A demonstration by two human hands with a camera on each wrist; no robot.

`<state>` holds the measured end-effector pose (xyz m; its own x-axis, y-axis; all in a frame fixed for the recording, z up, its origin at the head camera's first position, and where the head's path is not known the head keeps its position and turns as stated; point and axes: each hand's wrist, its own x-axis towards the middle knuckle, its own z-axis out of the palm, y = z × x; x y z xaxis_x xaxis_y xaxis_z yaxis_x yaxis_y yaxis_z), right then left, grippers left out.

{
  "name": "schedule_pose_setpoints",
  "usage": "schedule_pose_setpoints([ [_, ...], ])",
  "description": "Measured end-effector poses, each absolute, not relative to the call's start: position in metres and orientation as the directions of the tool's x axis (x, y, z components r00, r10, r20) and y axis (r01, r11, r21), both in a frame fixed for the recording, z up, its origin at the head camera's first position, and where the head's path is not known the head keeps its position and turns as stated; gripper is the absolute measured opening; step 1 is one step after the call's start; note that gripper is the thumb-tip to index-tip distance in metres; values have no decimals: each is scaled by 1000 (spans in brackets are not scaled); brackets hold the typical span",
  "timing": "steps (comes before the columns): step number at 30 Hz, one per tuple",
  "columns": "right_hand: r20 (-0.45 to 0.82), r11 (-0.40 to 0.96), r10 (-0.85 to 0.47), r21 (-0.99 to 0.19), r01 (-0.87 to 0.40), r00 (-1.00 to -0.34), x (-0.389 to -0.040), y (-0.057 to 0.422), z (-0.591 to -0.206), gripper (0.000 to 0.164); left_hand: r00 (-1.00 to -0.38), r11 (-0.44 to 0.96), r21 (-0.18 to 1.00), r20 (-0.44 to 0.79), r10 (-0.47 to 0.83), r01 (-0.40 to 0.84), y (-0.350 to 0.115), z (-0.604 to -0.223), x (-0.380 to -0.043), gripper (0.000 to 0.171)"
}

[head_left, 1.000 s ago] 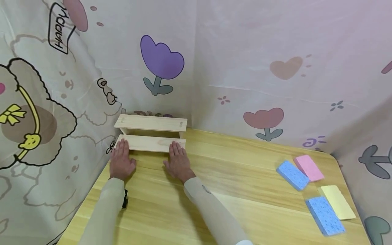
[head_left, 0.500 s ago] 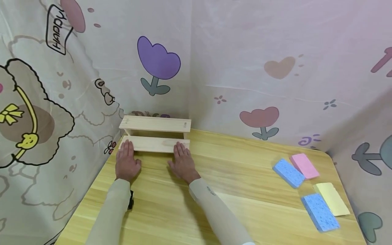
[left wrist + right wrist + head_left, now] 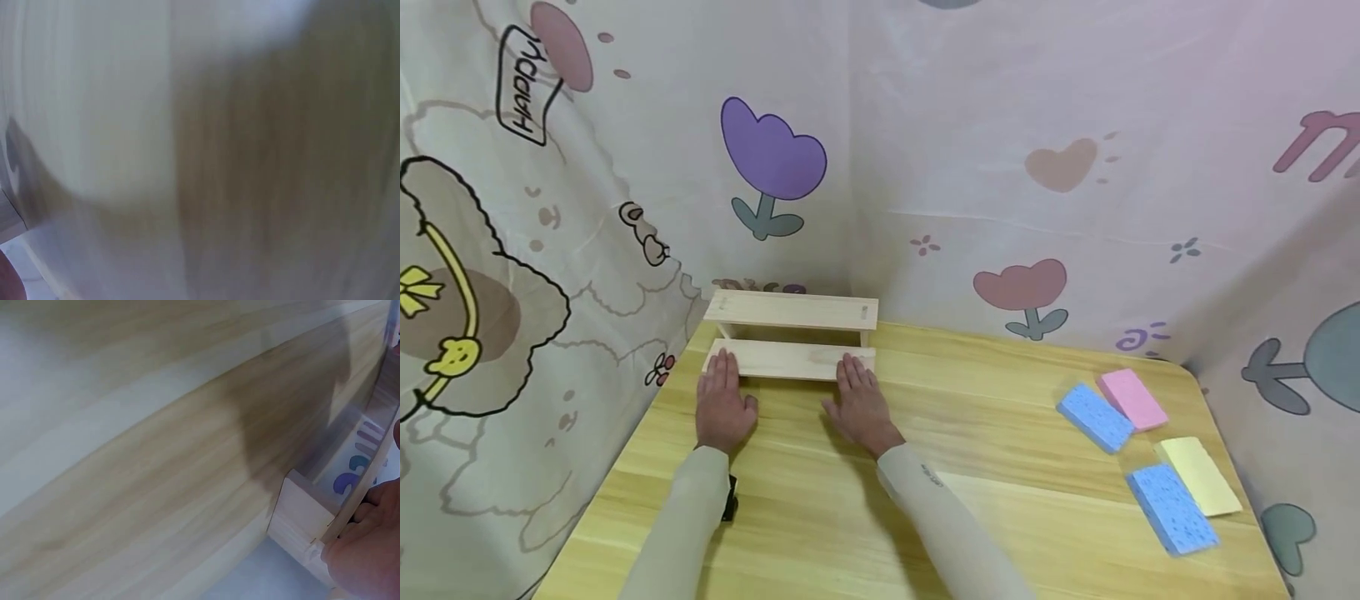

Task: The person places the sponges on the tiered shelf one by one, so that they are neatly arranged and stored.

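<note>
A small pale wooden shelf (image 3: 792, 309), with an upper board and a lower front board, stands at the back left of the table. My left hand (image 3: 725, 408) lays straight fingers on the left end of the front board (image 3: 786, 360). At that board's right end rest the straight fingers of my right hand (image 3: 861, 407), thumb out to the side. In the right wrist view the shelf's end (image 3: 303, 506) shows beside my right hand (image 3: 369, 550). Mostly blurred wood fills the left wrist view, with a bit of my left hand (image 3: 9, 281) at its lower left corner.
On the right of the wooden table (image 3: 805, 517) lie a pink sponge (image 3: 1132, 400), a blue sponge (image 3: 1095, 417), a yellow sponge (image 3: 1198, 475) and another blue sponge (image 3: 1172, 510). Printed cloth (image 3: 925, 150) hangs behind the table and at both sides.
Both hands and the wooden shelf have shifted to the right together, away from the left cloth. The head view has turned slightly right; the sponges stay put on the table.
</note>
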<state>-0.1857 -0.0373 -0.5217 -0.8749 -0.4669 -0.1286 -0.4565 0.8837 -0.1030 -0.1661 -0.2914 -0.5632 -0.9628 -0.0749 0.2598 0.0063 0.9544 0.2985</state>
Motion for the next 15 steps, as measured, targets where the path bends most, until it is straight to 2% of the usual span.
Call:
schedule_pose_setpoints([
  [7,-96,884,-463,-115,-453,-881,-184,-15,-523,72,-961,945,326,269,-57,35,-270,-561,-166,79],
  [15,-98,889,-456,-107,-446,-885,-186,9,-524,73,-967,952,304,252,-45,35,-249,-566,-174,79],
])
